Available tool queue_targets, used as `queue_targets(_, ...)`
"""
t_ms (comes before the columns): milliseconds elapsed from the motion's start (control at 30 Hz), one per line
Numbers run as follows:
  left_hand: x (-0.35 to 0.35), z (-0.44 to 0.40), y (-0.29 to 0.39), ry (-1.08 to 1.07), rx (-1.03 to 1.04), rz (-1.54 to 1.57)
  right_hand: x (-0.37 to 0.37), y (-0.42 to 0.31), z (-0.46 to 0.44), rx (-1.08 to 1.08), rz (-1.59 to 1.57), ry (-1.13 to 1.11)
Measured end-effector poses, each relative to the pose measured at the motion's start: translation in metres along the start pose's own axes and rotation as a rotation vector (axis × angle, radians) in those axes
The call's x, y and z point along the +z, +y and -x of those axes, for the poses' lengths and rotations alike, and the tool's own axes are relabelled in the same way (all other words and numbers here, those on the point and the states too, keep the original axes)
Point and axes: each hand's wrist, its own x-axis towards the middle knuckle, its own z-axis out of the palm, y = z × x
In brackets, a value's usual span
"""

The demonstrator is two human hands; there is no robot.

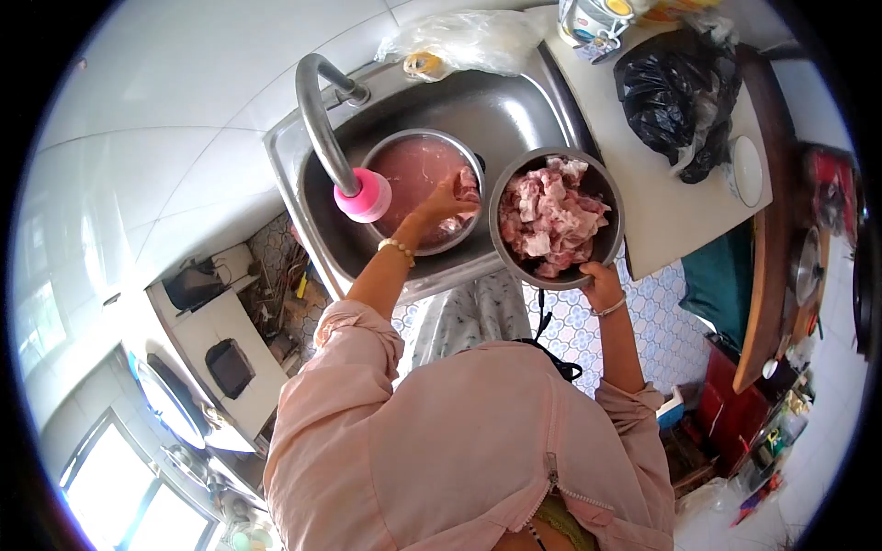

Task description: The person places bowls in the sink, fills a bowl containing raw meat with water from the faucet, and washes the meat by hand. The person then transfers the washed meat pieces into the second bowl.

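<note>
Grey metal forms the sink [501, 115], and in its left part sits a round basin [369, 163] of cloudy reddish water [404, 170]. The left hand [447, 200] reaches into the right side of this basin, its fingers closed around a pale pink piece of meat [468, 186]. Just to the right, a darker round bowl [603, 186] carries a heap of cut raw meat [551, 216], pink with whitish fat. The right hand [603, 285] grips the near right rim of the bowl, thumb on the edge; whether the bowl also rests on the sink's rim cannot be told.

A curved metal tap [315, 106] rises at the left of the sink, its bright pink nozzle [370, 198] hanging over the left edge of the basin. Clear plastic bags [478, 41] lie along the far rim. On the pale table [657, 225] to the right are a crumpled black bag [666, 92] and, near its right edge, a white cup [748, 172]. Beaded bracelets circle both wrists, below rolled pink sleeves [363, 335].
</note>
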Motion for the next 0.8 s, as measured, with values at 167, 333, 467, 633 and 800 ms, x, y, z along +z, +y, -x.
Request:
queue_targets(167, 0.013, -0.012, -0.019, 0.030, 0.002, -0.018, -0.009, 0.004, 0.000, 0.055, -0.021, 0.001)
queue_targets(333, 0.014, -0.016, -0.021, 0.118, -0.067, -0.135, 0.008, -0.012, -0.001, 0.151, -0.117, 0.062)
queue_targets(467, 0.013, -0.031, -0.056, 0.205, -0.067, -0.093, -0.001, -0.003, -0.002, 0.232, -0.178, 0.082)
queue_targets(633, 0.012, -0.012, -0.025, 0.196, -0.133, 0.215, 0.023, -0.031, -0.001, 0.323, -0.356, 0.131)
queue_targets(800, -0.007, 0.002, -0.016, -0.132, -0.238, 0.592, 0.013, -0.025, 0.000, 0.347, -0.352, 0.115)
